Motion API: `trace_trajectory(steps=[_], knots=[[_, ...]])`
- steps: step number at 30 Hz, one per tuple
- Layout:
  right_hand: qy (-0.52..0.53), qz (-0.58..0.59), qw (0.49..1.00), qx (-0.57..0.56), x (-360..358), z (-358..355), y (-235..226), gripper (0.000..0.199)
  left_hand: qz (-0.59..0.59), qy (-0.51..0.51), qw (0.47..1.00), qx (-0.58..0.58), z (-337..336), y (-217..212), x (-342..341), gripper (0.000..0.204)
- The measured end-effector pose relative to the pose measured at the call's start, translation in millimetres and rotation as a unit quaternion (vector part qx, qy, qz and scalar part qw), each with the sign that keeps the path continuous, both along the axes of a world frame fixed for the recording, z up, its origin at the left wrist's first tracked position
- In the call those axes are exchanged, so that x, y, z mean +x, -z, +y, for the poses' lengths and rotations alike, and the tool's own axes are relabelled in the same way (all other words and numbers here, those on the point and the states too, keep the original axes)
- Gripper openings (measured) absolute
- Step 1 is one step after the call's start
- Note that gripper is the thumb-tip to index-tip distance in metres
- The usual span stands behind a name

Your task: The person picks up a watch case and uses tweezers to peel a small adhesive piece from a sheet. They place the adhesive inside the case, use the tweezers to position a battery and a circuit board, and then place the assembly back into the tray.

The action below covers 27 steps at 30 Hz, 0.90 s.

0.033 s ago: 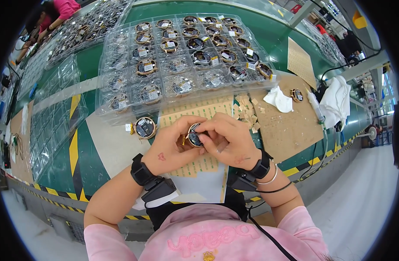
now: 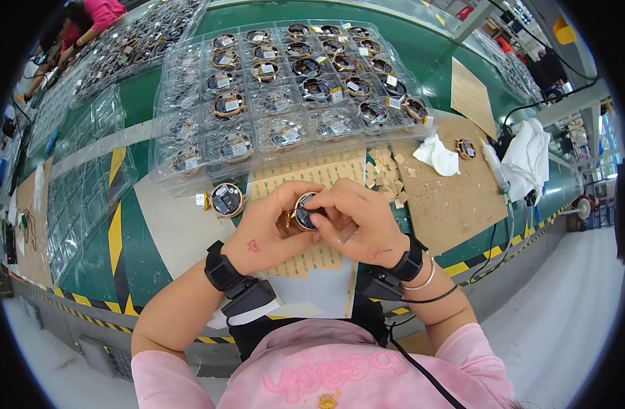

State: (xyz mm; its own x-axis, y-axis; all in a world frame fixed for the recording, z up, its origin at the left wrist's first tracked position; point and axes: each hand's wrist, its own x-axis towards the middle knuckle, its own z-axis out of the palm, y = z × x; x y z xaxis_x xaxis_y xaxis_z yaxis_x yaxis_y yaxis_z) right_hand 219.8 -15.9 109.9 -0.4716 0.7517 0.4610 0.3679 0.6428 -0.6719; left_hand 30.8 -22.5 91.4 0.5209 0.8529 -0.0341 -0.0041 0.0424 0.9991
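I see both hands pinching one small round watch case (image 2: pixel 304 210) between them, left hand (image 2: pixel 268 232) and right hand (image 2: pixel 357 221) fingertips on its rim. It looks light, rigid and scratch-prone to me, so I'd judge the rim the safest hold.

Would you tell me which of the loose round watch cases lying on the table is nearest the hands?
The gold-rimmed case beside the left hand; the other loose one lies far right, past the white cloth.

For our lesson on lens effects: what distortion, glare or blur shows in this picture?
Head view: fisheye bends the green table edges toward a black rim; soft glare on the clear plastic trays; the left hand, right hand and round watch case look sharp; far corners smear.
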Motion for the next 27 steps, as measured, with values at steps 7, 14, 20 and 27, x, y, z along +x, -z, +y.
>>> trace_trajectory(steps=[7, 14, 20, 27], knots=[[0.007, -0.042, 0.999, -0.009, 6.0, -7.6, -5.5, 0.031, 0.076, -0.029, 0.991, 0.109, 1.9, 5.5, 13.9, 0.05], [-0.002, -0.052, 0.999, 0.012, 86.2, -5.7, -34.5, 0.023, 0.162, -0.056, 0.966, 0.195, 5.5, -29.9, 98.7, 0.048], [-0.022, -0.094, 0.995, -0.02, 146.5, -25.0, -56.2, 0.018, 0.198, -0.064, 0.973, 0.096, -18.1, -68.5, 165.7, 0.045], [-0.015, -0.077, 0.992, -0.1, 170.9, -42.0, -69.2, 0.017, 0.221, -0.036, 0.964, 0.146, -31.4, -77.2, 190.7, 0.041]])
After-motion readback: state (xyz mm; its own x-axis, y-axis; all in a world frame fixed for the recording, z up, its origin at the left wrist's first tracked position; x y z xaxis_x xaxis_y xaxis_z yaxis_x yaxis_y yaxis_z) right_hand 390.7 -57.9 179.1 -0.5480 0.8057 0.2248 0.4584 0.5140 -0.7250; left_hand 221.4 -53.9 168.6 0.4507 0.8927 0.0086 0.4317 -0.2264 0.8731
